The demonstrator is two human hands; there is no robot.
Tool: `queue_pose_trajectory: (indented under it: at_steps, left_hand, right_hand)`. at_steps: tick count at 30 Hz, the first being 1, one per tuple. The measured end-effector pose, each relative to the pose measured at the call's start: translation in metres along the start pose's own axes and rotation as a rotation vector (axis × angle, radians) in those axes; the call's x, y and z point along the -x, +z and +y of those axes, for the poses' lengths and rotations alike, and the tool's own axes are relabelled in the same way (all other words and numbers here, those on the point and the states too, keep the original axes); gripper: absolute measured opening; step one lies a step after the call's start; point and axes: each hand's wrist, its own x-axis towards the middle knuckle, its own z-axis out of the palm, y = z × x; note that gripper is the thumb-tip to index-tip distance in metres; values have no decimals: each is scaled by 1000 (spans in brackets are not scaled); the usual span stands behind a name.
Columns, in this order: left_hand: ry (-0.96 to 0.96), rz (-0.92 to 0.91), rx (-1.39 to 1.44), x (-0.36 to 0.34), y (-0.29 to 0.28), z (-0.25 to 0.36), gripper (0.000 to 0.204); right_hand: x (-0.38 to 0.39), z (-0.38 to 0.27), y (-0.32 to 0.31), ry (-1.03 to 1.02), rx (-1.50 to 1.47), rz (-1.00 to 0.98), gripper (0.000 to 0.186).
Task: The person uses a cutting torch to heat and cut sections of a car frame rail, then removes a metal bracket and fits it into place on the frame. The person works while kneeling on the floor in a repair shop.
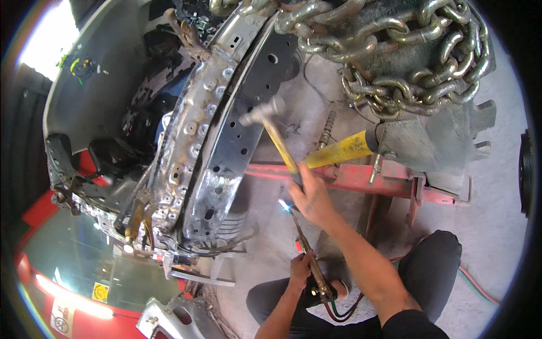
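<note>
Chain [404, 37] looms far right; our right grip [309, 195] clasps a hammer [275, 138] over the beam [227, 161], our left grip [301, 268] a lit torch [318, 277]; the beam is scuffed, what remains we can't tell.

The right forearm [361, 254] is stretched out (bare below a dark sleeve [409, 326]), and the right hand [310, 196] is curled in a grip, left of and beyond the right knee [443, 246]. The left hand [300, 268] is also curled tight, held left of that knee, lower in view.
</note>
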Motion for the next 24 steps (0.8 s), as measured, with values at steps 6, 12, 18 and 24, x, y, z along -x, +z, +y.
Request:
queue_pose_trajectory:
  at_steps: [6,12,18,24]
  left_hand:
    - [40,-27,47,-1,15,4,32]
    - [32,-62,84,-5,14,-12,36]
    - [54,-26,9,11,19,0,37]
    - [62,-89,52,14,11,-6,38]
  right_hand:
    - [124,99,-40,191,470,-101,31]
    - [194,157,-51,513,831,-284,29]
    - [207,216,-66,497,777,-151,38]
    - [200,181,-62,168,1139,-302,46]
